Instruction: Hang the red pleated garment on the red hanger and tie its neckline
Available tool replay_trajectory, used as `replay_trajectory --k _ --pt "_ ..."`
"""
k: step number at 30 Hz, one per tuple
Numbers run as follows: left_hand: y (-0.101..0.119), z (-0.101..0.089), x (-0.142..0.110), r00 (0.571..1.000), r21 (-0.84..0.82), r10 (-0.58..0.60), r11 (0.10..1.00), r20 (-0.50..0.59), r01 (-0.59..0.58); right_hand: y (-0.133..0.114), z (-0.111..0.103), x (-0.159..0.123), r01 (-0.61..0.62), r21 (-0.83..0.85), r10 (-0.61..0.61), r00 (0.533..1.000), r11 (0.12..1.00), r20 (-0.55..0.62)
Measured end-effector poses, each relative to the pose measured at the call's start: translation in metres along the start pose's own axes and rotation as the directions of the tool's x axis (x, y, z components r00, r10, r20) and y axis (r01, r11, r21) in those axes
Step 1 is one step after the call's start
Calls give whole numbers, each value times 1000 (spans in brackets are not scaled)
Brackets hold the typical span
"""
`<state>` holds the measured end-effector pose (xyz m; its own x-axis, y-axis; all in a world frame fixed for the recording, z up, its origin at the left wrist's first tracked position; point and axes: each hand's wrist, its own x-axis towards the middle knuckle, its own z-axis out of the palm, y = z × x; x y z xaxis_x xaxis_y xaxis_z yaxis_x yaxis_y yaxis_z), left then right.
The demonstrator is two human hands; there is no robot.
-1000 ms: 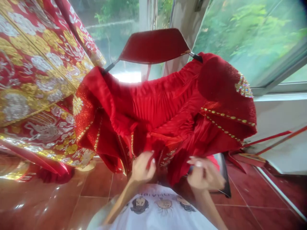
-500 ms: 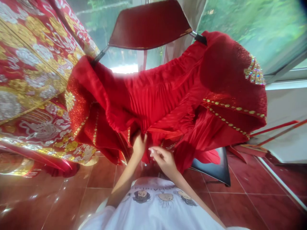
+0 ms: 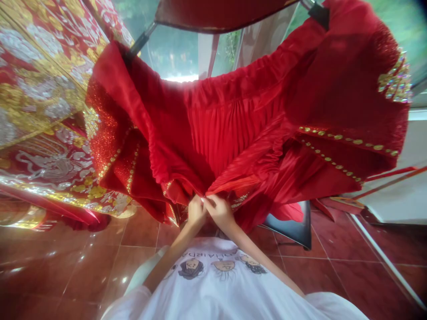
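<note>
The floor (image 3: 136, 266) is laid with glossy red-brown tiles in pale joints, with bright reflections at the left. The red garment (image 3: 230, 129) is spread open above the floor, in front of the window (image 3: 173, 53); its outer ends lie against two black supports with metal rods, which meet a dark red panel (image 3: 223, 15). Gathered pleats fill the middle of the garment, and rows of gold beads run along both sides. An embroidered cloth (image 3: 50, 89) in red, gold and silver hangs at the left. A black seat (image 3: 292, 226) is located under the garment at the right, near a white wall panel (image 3: 407, 195), red bars (image 3: 387, 184) and a white strip (image 3: 390, 262) along the floor. The left hand (image 3: 196, 213) and the right hand (image 3: 218, 212) meet at the lower middle edge of the garment, in front of the white printed shirt (image 3: 220, 289). The fingers of both hands are pinched on this edge, fingertips touching. Folds and the hands cover the exact gripping point, and any small part between the fingertips cannot be identified. The upper part of the red panel and the left side of the embroidered cloth are cut off by the frame. Foliage behind the glass is blurred. The lettering on the shirt is inverted and only partly legible.
</note>
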<state>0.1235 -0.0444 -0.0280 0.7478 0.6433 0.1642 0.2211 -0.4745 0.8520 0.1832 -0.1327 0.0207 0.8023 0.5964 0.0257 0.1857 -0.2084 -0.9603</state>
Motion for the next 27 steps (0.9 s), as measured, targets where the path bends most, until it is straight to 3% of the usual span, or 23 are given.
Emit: replay_trajectory --k 2,4,6,10,21,25,27 --pt "1 -1 1 1000 8 -1 1000 12 0 -2 0 2 -100 265 80 993 959 85" --pt "3 0 2 1000 18 -10 1000 14 10 -4 2 2 -207 426 128 970 881 206" --pt "4 1 3 1000 26 -22 999 16 22 -6 4 1 -295 482 163 941 825 298" --pt "3 2 6 999 45 -30 999 31 28 -12 10 0 -420 577 237 899 700 367" --pt "-1 3 8 997 147 68 986 39 -73 -60 3 3 -320 675 208 947 665 244" --pt "10 -7 15 993 211 110 971 41 -116 -60 2 7 -289 705 181 957 647 226" --pt "16 -17 23 992 259 127 958 -8 -120 -56 4 6 -296 711 179 955 637 237"
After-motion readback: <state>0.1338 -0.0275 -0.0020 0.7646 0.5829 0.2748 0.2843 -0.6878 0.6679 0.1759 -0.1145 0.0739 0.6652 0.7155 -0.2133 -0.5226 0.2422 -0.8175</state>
